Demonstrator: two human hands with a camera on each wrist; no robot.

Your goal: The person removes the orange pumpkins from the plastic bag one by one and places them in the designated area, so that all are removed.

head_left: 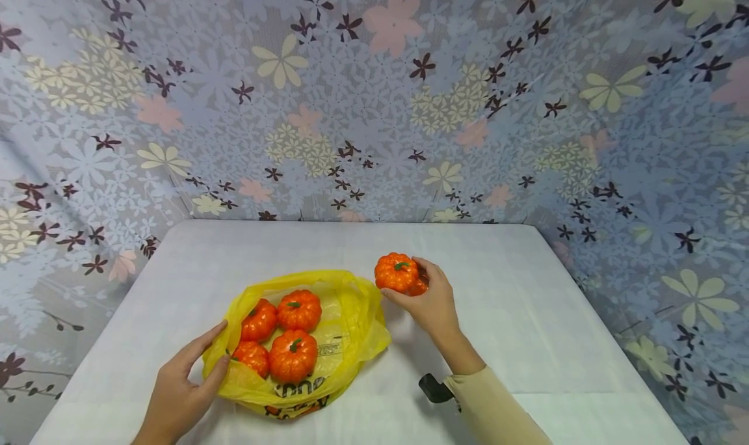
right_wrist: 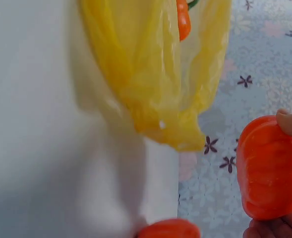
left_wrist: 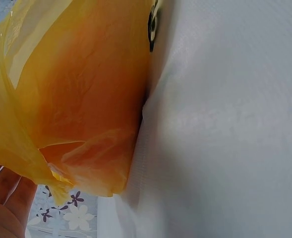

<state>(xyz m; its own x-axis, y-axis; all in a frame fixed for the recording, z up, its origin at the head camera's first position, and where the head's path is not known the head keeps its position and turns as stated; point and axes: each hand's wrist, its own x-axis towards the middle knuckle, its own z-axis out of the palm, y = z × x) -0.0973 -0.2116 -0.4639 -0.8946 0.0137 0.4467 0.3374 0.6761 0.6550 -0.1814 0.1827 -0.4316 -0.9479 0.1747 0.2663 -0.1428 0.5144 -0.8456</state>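
A yellow plastic bag (head_left: 348, 357) with dark print lies spread with its mouth up on the table. Several small orange decorative pumpkins (head_left: 294, 356) with green stems sit inside it. At the bag's left rim, my left hand (head_left: 184, 373) holds the edge; its fingers show against the yellow plastic in the left wrist view. My right hand (head_left: 432, 302) grips another pumpkin (head_left: 393, 272) between thumb and fingers, raised just off the bag's right rim. Beneath it, another pumpkin (right_wrist: 169, 230) rests on the table, partly hidden by the held one in the head view.
The table (head_left: 526, 341) has a white cover and stands against walls with floral paper (head_left: 374, 107). A black object (head_left: 435, 389), apparently the wrist camera, is by the beige right sleeve (head_left: 494, 406).
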